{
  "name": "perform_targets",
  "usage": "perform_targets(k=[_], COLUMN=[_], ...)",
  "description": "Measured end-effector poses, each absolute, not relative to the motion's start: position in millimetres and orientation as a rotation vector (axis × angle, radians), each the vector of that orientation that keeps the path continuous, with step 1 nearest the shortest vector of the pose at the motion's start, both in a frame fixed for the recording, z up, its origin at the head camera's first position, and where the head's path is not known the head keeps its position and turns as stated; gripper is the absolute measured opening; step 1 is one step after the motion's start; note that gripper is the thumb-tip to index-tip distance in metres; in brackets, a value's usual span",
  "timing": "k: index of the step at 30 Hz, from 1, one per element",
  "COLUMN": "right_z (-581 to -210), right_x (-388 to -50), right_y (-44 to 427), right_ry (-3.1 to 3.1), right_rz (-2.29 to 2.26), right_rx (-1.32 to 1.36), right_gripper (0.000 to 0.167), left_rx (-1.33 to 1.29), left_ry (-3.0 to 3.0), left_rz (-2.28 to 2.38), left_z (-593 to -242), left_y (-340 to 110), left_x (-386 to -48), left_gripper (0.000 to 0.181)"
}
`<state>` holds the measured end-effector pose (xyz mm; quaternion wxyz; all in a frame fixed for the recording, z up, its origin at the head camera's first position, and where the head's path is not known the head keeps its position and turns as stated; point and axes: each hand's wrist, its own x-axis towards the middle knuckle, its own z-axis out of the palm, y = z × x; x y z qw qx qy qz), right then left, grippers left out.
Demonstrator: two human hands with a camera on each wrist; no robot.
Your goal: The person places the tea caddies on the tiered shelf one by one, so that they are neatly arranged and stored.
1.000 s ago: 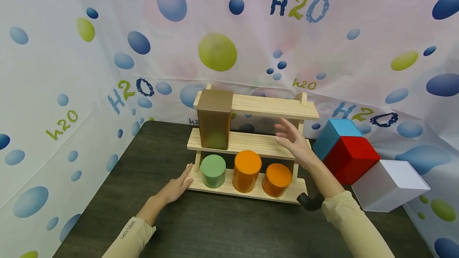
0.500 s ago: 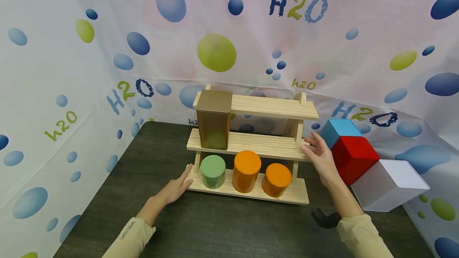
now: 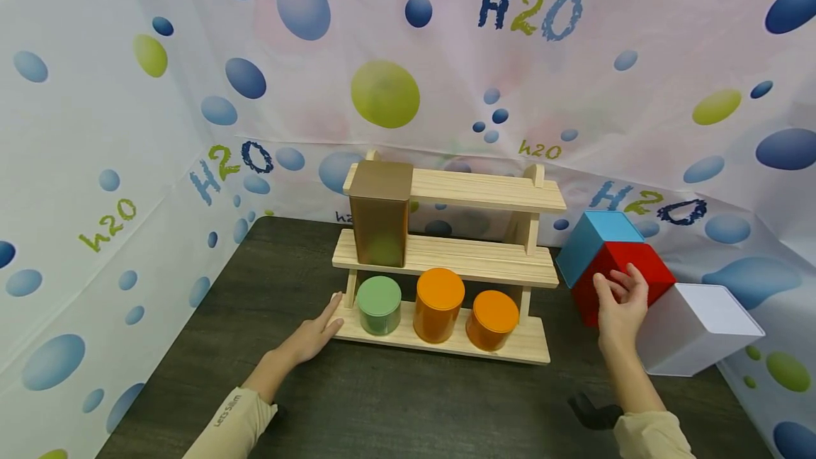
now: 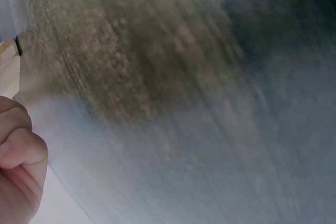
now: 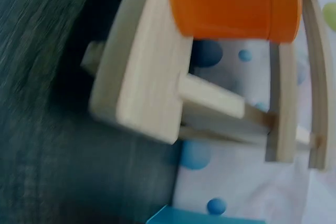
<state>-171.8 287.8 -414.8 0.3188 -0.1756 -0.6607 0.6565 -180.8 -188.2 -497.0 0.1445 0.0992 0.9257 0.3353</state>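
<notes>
In the head view my left hand [image 3: 307,336] rests with extended fingers at the left end of the bottom board of a wooden three-tier shelf [image 3: 524,347]. My right hand [image 3: 620,309] hovers in front of a red box [image 3: 644,261], fingers and thumb parted around nothing. Whether it touches the box I cannot tell. A light blue box [image 3: 605,224] leans behind the red one, and a white box [image 3: 695,331] stands to its right. The right wrist view shows the shelf's end with an orange canister [image 5: 231,3], but not the hand.
A tall brown-gold tin [image 3: 380,225] stands on the middle board, at its left. Along the bottom board sit a green canister [image 3: 379,305], a taller orange canister [image 3: 438,305] and a shorter one. A patterned sheet [image 3: 255,20] backs the dark tabletop [image 3: 408,409].
My right hand has moved from in front of the shelf's right side, rightward and down, to the red box. The left hand has stayed at the shelf's left end.
</notes>
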Motion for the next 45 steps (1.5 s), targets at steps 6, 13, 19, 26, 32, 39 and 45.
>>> perform_targets(k=[6, 13, 19, 26, 32, 39, 45], right_z=[-423.3, -429.2, -432.9, -431.6, -432.5, -432.0, -431.1], right_x=[-171.0, -174.6, -180.4, -189.4, -190.3, -188.8, -194.4], right_y=[307.9, 325.4, 333.1, 327.2, 315.4, 307.5, 316.7], right_ry=[-1.654, -1.696, -1.853, -1.943, -1.937, -1.996, -1.897], right_rz=[1.635, 1.657, 1.619, 1.66, 1.658, 1.634, 1.626], right_rx=[-0.69, -0.832, -0.908, -0.99, -0.982, -0.902, -0.946], right_gripper=[0.06, 0.067, 0.071, 0.077, 0.076, 0.076, 0.085], left_rx=[0.276, 0.301, 0.376, 0.282, 0.298, 0.296, 0.314], left_ry=[2.668, 2.665, 2.679, 2.667, 2.683, 2.677, 2.678], left_rz=[0.962, 0.978, 1.014, 0.97, 0.959, 0.962, 0.965], left_z=[-496.0, -495.8, -502.1, -496.0, -496.1, -494.3, -494.3], left_y=[-187.8, -188.6, -193.5, -187.7, -187.3, -188.7, -187.5], left_x=[-179.6, -177.5, -177.9, -176.3, -177.7, -177.8, -179.3], left_gripper=[0.06, 0.061, 0.064, 0.06, 0.061, 0.061, 0.06])
